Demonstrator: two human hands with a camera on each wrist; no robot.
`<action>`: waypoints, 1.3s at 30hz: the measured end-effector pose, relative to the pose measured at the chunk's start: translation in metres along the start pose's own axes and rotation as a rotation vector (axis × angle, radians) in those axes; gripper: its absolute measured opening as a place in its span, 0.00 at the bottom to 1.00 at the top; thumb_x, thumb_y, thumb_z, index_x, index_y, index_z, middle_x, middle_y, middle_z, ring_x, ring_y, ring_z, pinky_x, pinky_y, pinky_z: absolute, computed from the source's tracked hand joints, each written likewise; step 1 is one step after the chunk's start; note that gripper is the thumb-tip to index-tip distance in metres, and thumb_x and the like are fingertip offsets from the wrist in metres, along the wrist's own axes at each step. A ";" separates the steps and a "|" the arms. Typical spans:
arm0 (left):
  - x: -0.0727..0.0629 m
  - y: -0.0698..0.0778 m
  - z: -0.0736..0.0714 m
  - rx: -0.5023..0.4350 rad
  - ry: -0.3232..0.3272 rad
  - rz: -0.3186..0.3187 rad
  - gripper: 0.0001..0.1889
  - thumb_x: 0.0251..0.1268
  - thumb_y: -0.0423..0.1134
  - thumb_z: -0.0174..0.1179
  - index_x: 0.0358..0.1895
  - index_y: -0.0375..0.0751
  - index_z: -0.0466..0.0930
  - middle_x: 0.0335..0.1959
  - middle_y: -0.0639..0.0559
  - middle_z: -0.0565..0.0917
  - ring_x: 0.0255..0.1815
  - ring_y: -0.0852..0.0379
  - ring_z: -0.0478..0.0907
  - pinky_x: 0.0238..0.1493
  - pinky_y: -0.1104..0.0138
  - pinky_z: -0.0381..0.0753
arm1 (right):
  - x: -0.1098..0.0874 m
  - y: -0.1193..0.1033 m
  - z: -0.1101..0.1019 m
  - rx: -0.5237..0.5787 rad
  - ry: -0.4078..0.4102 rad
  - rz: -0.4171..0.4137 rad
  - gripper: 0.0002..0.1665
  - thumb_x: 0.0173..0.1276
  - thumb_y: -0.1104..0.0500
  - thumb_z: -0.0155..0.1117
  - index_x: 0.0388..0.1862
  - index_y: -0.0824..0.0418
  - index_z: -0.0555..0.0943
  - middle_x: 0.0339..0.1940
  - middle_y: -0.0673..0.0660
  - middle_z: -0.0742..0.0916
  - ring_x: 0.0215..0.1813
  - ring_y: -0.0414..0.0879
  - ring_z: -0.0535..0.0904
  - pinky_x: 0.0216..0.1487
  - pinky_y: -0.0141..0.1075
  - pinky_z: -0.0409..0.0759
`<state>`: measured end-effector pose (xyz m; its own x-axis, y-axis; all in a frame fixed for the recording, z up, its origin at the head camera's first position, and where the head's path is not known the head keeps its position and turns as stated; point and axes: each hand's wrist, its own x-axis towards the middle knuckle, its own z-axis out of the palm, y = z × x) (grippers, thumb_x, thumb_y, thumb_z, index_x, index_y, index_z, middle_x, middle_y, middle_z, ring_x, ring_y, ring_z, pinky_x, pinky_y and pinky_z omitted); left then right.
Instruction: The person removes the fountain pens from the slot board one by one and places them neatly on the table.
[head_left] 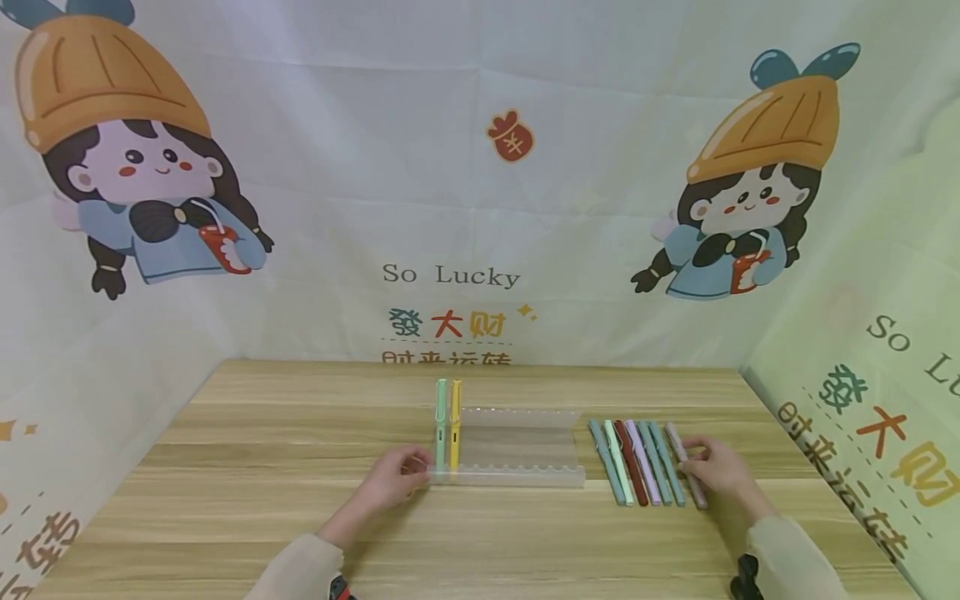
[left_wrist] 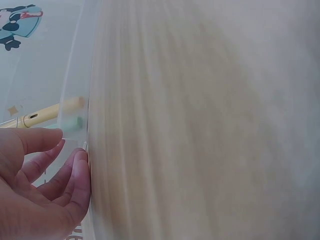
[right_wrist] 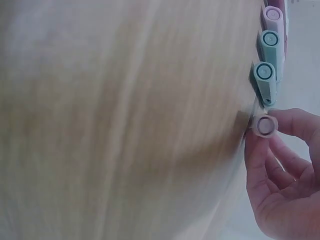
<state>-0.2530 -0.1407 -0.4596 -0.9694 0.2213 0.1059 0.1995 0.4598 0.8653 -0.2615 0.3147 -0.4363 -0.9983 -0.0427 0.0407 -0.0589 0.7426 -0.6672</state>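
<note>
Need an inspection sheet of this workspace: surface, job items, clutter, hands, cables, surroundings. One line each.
Surface: wood-grain table, light brown.
Job items: clear rack holding a green pen and a yellow pen at its left end; six pens side by side to its right; a mauve pen beyond them.
Clutter: nothing seen.
Hands: right hand pinches the mauve pen; left hand at the rack's left end, grip unclear.
Cables: nothing seen.
Surroundings: printed cloth behind and at both sides.

- Left hand [head_left: 397, 479] holds the clear rack's [head_left: 517, 477] left end.
- Green pen [head_left: 441, 425] and yellow pen [head_left: 455, 425] rest there, parallel.
- Right hand [head_left: 716, 468] pinches slanted mauve pen [head_left: 697, 492] beside six slanted pens [head_left: 632, 463].
</note>
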 end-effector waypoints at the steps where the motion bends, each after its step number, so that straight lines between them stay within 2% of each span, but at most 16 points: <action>1: 0.000 0.000 0.000 0.000 0.000 0.001 0.07 0.52 0.24 0.56 0.36 0.30 0.74 0.28 0.47 0.76 0.30 0.54 0.73 0.23 0.65 0.74 | 0.000 0.000 0.000 -0.017 -0.001 0.002 0.21 0.54 0.66 0.58 0.45 0.78 0.69 0.28 0.62 0.81 0.27 0.49 0.76 0.27 0.37 0.73; 9: -0.001 0.000 -0.001 -0.002 -0.012 -0.020 0.07 0.53 0.25 0.55 0.37 0.31 0.73 0.29 0.47 0.75 0.30 0.54 0.72 0.23 0.66 0.74 | 0.005 0.002 0.003 -0.037 0.004 0.009 0.20 0.54 0.66 0.59 0.44 0.78 0.70 0.27 0.61 0.79 0.27 0.48 0.74 0.27 0.37 0.73; 23: -0.002 0.002 -0.001 -0.022 -0.005 -0.028 0.07 0.53 0.25 0.55 0.37 0.32 0.73 0.29 0.47 0.76 0.30 0.54 0.72 0.24 0.64 0.75 | 0.007 0.006 0.009 0.041 0.018 0.009 0.18 0.57 0.68 0.55 0.44 0.79 0.70 0.26 0.59 0.79 0.25 0.46 0.75 0.24 0.36 0.76; 27: -0.002 -0.002 -0.002 -0.040 -0.019 0.034 0.07 0.53 0.28 0.56 0.36 0.32 0.73 0.29 0.46 0.76 0.30 0.53 0.72 0.24 0.65 0.75 | 0.006 0.005 0.009 0.044 0.022 0.009 0.18 0.56 0.68 0.56 0.44 0.79 0.70 0.26 0.59 0.78 0.25 0.46 0.75 0.24 0.36 0.76; 28: -0.002 -0.006 -0.003 -0.043 -0.025 0.078 0.07 0.54 0.30 0.56 0.36 0.33 0.73 0.28 0.47 0.76 0.29 0.55 0.72 0.23 0.66 0.74 | 0.006 0.005 0.009 0.048 0.022 0.009 0.18 0.56 0.68 0.56 0.44 0.79 0.70 0.26 0.60 0.78 0.25 0.46 0.75 0.24 0.36 0.76; 31: -0.002 -0.007 -0.004 -0.041 -0.032 0.109 0.07 0.55 0.33 0.57 0.36 0.33 0.73 0.28 0.48 0.76 0.29 0.55 0.72 0.22 0.66 0.74 | 0.005 0.004 0.009 0.058 0.025 0.013 0.18 0.57 0.68 0.56 0.44 0.79 0.70 0.27 0.61 0.79 0.26 0.47 0.75 0.25 0.35 0.76; 34: -0.002 -0.005 -0.003 -0.036 -0.027 0.073 0.07 0.54 0.30 0.57 0.37 0.33 0.73 0.29 0.47 0.76 0.29 0.54 0.72 0.23 0.65 0.74 | 0.003 0.002 0.008 0.076 0.030 0.020 0.18 0.57 0.68 0.54 0.45 0.80 0.69 0.28 0.63 0.79 0.27 0.48 0.76 0.26 0.36 0.77; 35: -0.002 -0.002 -0.003 -0.031 -0.020 0.031 0.07 0.53 0.29 0.56 0.37 0.31 0.73 0.29 0.46 0.76 0.30 0.53 0.72 0.24 0.64 0.75 | 0.002 0.002 0.008 0.079 0.036 0.025 0.18 0.57 0.68 0.54 0.45 0.80 0.69 0.29 0.64 0.79 0.27 0.48 0.76 0.26 0.36 0.77; 36: -0.003 0.000 -0.003 -0.026 -0.015 0.015 0.07 0.53 0.28 0.56 0.37 0.31 0.73 0.29 0.46 0.76 0.30 0.53 0.72 0.24 0.64 0.75 | 0.002 0.001 0.008 0.079 0.046 0.026 0.19 0.58 0.68 0.53 0.45 0.79 0.69 0.29 0.64 0.79 0.27 0.48 0.76 0.26 0.36 0.77; 39: -0.003 0.003 -0.001 -0.014 -0.004 -0.018 0.08 0.53 0.26 0.56 0.37 0.31 0.73 0.29 0.46 0.76 0.30 0.53 0.72 0.24 0.64 0.75 | -0.001 -0.002 0.007 0.092 0.080 0.020 0.19 0.57 0.68 0.53 0.46 0.79 0.69 0.32 0.67 0.79 0.27 0.49 0.77 0.26 0.36 0.77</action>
<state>-0.2501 -0.1414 -0.4569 -0.9722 0.2166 0.0887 0.1804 0.4517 0.8737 -0.2606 0.3085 -0.4407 -0.9962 0.0277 0.0830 -0.0423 0.6780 -0.7338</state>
